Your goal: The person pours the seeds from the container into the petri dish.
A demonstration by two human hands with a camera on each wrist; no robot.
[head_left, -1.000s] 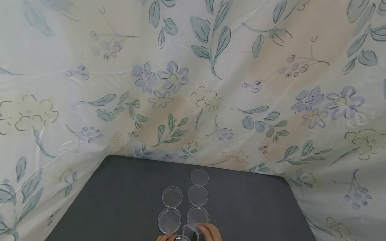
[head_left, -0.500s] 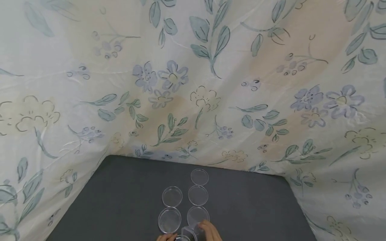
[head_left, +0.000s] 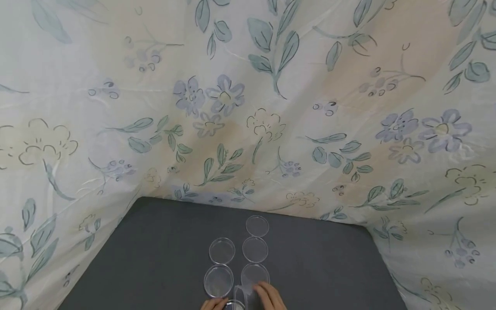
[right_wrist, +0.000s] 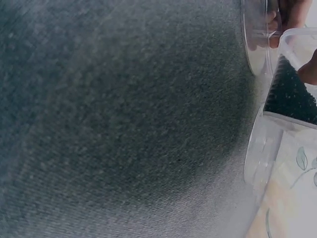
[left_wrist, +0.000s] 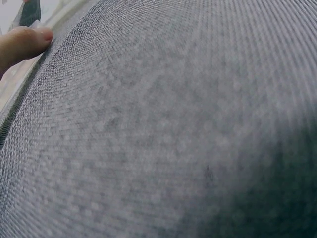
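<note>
At the bottom edge of the head view, my right hand [head_left: 271, 296] grips a clear plastic container [head_left: 240, 294] that is tipped to the left. The right wrist view shows dark, grainy material [right_wrist: 291, 96] inside it, with a finger [right_wrist: 309, 70] on its wall. Below the container's mouth is a clear petri dish [head_left: 234, 305], partly cut off by the frame. My left hand [head_left: 214, 304] holds this dish at its left side; its fingers show beside the dish [right_wrist: 254, 37] in the right wrist view. One digit [left_wrist: 27, 43] appears at the left wrist view's upper left.
Several clear round dishes stand on the dark grey tabletop [head_left: 166, 254], in two columns. The left column includes a near dish [head_left: 218, 280] and a far one [head_left: 222, 250]; the right runs back to a dish [head_left: 257, 226]. Floral cloth [head_left: 267, 129] surrounds the table.
The container's tilt shifts slightly in my right hand, and its mouth looks narrower now. My left hand stays at the dish. The whole head view has moved by a few pixels.
</note>
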